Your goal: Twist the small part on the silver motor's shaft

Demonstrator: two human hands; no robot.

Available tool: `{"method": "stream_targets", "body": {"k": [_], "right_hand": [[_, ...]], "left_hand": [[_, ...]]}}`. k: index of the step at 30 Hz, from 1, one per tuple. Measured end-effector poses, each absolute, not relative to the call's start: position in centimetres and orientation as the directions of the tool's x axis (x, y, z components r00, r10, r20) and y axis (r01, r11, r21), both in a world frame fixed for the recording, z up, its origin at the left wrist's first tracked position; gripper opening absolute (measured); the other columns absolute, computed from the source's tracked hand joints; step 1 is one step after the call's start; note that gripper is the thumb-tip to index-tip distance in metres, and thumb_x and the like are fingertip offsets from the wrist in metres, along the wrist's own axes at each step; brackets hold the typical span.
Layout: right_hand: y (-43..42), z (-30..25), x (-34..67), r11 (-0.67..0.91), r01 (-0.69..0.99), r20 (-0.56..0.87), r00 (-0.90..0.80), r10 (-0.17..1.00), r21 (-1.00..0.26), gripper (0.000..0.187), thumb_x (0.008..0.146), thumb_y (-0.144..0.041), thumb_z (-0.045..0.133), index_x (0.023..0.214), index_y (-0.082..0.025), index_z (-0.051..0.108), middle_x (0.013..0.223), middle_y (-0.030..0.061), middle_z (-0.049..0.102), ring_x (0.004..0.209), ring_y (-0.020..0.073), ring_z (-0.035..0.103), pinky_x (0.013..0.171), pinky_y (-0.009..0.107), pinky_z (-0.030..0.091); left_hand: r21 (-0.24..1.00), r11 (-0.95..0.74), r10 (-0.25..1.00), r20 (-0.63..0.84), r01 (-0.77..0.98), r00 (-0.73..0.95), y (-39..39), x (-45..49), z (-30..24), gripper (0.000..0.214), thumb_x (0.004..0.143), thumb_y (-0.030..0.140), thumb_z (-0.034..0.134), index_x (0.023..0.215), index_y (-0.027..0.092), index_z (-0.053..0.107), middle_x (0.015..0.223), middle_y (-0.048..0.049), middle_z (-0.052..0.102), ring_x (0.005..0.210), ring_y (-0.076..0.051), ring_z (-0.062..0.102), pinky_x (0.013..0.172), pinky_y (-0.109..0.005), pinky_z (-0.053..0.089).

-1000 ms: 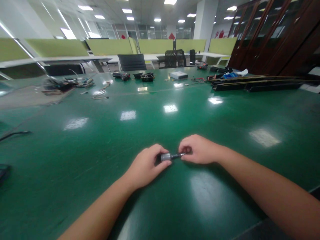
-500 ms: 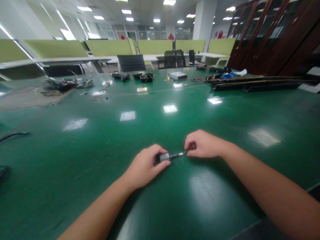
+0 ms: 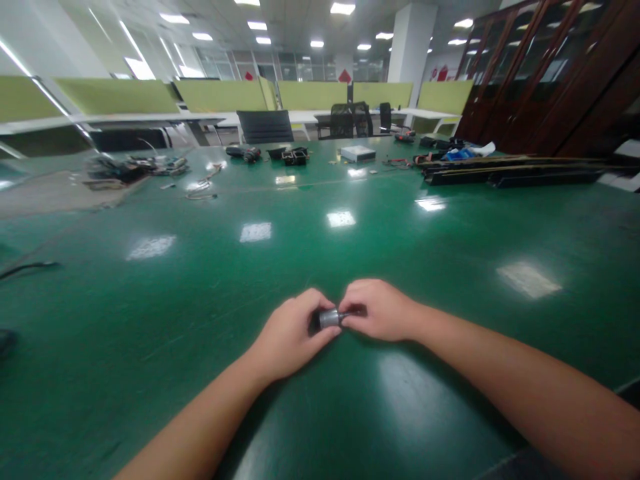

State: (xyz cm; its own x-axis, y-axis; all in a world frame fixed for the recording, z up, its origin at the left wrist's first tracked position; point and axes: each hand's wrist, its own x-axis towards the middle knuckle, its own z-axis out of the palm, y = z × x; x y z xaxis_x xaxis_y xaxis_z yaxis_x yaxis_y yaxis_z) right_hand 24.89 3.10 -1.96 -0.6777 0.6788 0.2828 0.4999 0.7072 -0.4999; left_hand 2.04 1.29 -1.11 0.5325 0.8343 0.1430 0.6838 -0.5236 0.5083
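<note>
Low over the green table [image 3: 210,280], my left hand [image 3: 290,333] is closed around a grey metal cylinder [image 3: 329,318], thumb below and fingers above. A thin dark shaft [image 3: 344,315] sticks out of the cylinder's right end. My right hand [image 3: 377,310] pinches this shaft close to the cylinder, with its fingertips almost touching those of the left hand. Most of the shaft is hidden behind the right fingers. Whether a small part also sits between those fingers, I cannot tell.
At the far side stand a white box-like device [image 3: 357,154] and black parts [image 3: 295,156]. Long dark strips [image 3: 515,172] lie at the far right. Tangled cables and parts [image 3: 135,168] are at the far left, and a black cable [image 3: 30,268] lies at the left edge.
My right hand has moved left along the shaft, from its tip to beside the cylinder, and now covers most of it. The left hand stays in place, holding the cylinder.
</note>
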Motion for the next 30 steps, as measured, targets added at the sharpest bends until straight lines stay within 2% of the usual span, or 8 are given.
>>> {"method": "stream_targets", "body": {"k": [5, 8, 10, 13, 18, 30], "right_hand": [[2.96, -2.22, 24.95, 0.701, 0.509, 0.295, -0.661, 0.690, -0.500, 0.011, 0.087, -0.025, 0.071, 0.094, -0.018, 0.075, 0.088, 0.0038, 0.072, 0.081, 0.0163, 0.062, 0.076, 0.028, 0.044], [2.94, -2.17, 25.13, 0.708, 0.509, 0.298, -0.665, 0.685, -0.490, 0.011, 0.086, -0.025, 0.071, 0.094, -0.018, 0.075, 0.088, 0.0038, 0.072, 0.082, 0.0165, 0.063, 0.076, 0.028, 0.044], [2.91, -2.10, 25.14, 0.706, 0.508, 0.294, -0.666, 0.685, -0.494, 0.010, 0.086, -0.024, 0.071, 0.094, -0.018, 0.075, 0.088, 0.0035, 0.072, 0.081, 0.0160, 0.063, 0.076, 0.028, 0.044], [2.84, -2.00, 25.09, 0.706, 0.504, 0.294, -0.667, 0.684, -0.498, 0.009, 0.086, -0.023, 0.070, 0.093, -0.018, 0.075, 0.086, 0.0030, 0.071, 0.080, 0.0153, 0.062, 0.075, 0.027, 0.044], [2.77, -1.90, 25.05, 0.715, 0.500, 0.298, -0.674, 0.676, -0.489, 0.010, 0.085, -0.024, 0.072, 0.092, -0.018, 0.075, 0.084, 0.0024, 0.070, 0.080, 0.0154, 0.060, 0.074, 0.028, 0.043], [2.68, -1.58, 25.22, 0.718, 0.488, 0.275, -0.695, 0.664, -0.496, 0.009, 0.083, -0.021, 0.071, 0.091, -0.018, 0.073, 0.084, 0.0026, 0.069, 0.080, 0.0158, 0.060, 0.075, 0.028, 0.043]], "left_hand": [[0.494, -0.541, 0.824, 0.150, 0.681, 0.546, 1.11, 2.15, -0.98, 0.024, 0.086, 0.035, 0.070, 0.106, 0.024, 0.065, 0.094, -0.0011, 0.067, 0.079, -0.019, 0.061, 0.071, -0.030, 0.045], [0.494, -0.557, 0.812, 0.154, 0.668, 0.563, 1.07, 2.11, -0.76, 0.032, 0.086, 0.040, 0.071, 0.113, 0.025, 0.064, 0.096, -0.0013, 0.068, 0.079, -0.019, 0.062, 0.073, -0.031, 0.046], [0.510, -0.551, 0.813, 0.149, 0.660, 0.563, 1.09, 2.08, -0.63, 0.032, 0.089, 0.043, 0.067, 0.116, 0.025, 0.064, 0.096, -0.0015, 0.068, 0.078, -0.019, 0.062, 0.073, -0.031, 0.046], [0.521, -0.540, 0.816, 0.135, 0.661, 0.562, 1.17, 2.04, -0.61, 0.024, 0.095, 0.041, 0.059, 0.111, 0.025, 0.066, 0.094, -0.0013, 0.068, 0.077, -0.018, 0.062, 0.073, -0.030, 0.046], [0.488, -0.553, 0.809, 0.121, 0.675, 0.575, 1.26, 1.94, -0.77, 0.024, 0.089, 0.039, 0.066, 0.109, 0.025, 0.067, 0.094, -0.0008, 0.069, 0.079, -0.018, 0.062, 0.073, -0.031, 0.046], [0.494, -0.552, 0.810, 0.128, 0.672, 0.572, 1.15, 2.10, -0.54, 0.022, 0.089, 0.038, 0.066, 0.106, 0.024, 0.068, 0.094, -0.0018, 0.070, 0.079, -0.019, 0.063, 0.073, -0.031, 0.046]]}}
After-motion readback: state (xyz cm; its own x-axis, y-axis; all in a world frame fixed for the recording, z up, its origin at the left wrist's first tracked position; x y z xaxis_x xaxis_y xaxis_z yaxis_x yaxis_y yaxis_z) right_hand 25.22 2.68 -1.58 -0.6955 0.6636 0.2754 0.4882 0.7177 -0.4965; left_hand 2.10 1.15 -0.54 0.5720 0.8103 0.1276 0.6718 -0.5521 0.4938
